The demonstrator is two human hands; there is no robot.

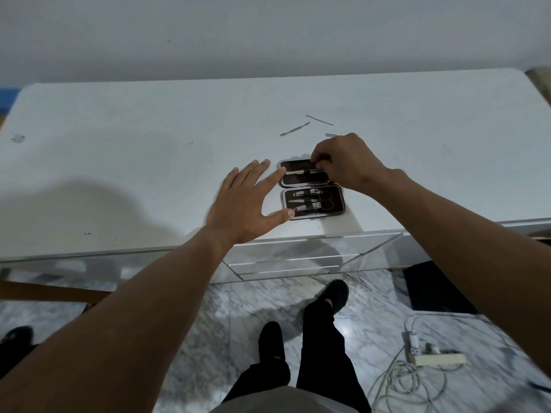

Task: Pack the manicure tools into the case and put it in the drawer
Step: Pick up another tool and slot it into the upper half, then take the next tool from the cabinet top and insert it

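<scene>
Home: white dresser (125, 174), marble floor (360, 311)

I get dim, cool light; a soft shadow at nine o'clock on the table (119, 174); edges bow, the floor (208, 323) smears.

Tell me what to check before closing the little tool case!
1. Case lies open and flat: ok.
2. Left hand steadies its edge: ok.
3. Silver tool pinched by the right hand fully seated: cannot tell.
4. All tools packed: not ok; flat tool and thin stick lie loose on the table.
5. Drawer open: not ok, looks shut.
</scene>
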